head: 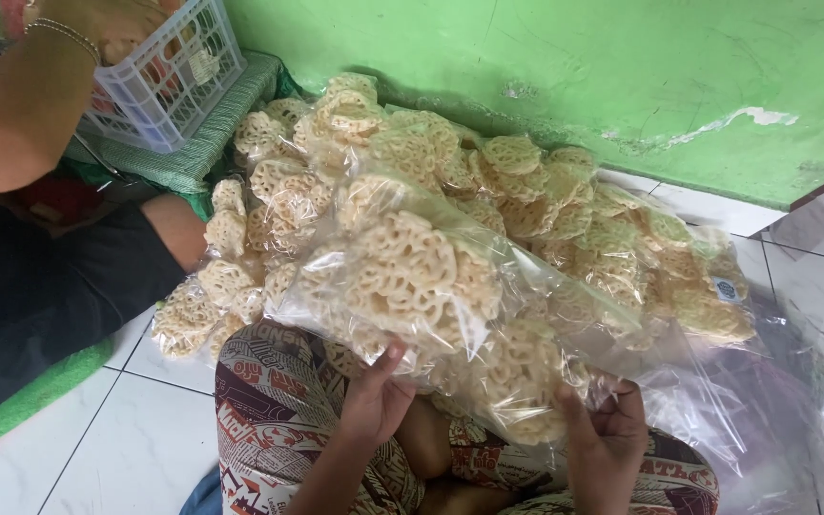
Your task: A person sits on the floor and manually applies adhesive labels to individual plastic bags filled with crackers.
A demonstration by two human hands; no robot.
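Left hand: lower middle of the frame, thumb up against the underside of the clear bag of crackers, fingers clamped on its lower edge
Right hand: lower right of middle, fingers together, pinching the gathered plastic at the bag's open end
Clear bag of crackers: centre of the frame, held above the person's lap, tilted, full of pale flower-shaped lattice crackers
Lap: patterned red and cream cloth over the knees, bottom of the frame
Pile of filled bags: behind the held bag, lying on the floor against the green wall, stretching from upper middle to the right
Floor: white tiles, lower left
Other person: an arm with a bead bracelet and a dark sleeve, upper left
White plastic basket: upper left, resting on a green cushion, just beside the pile
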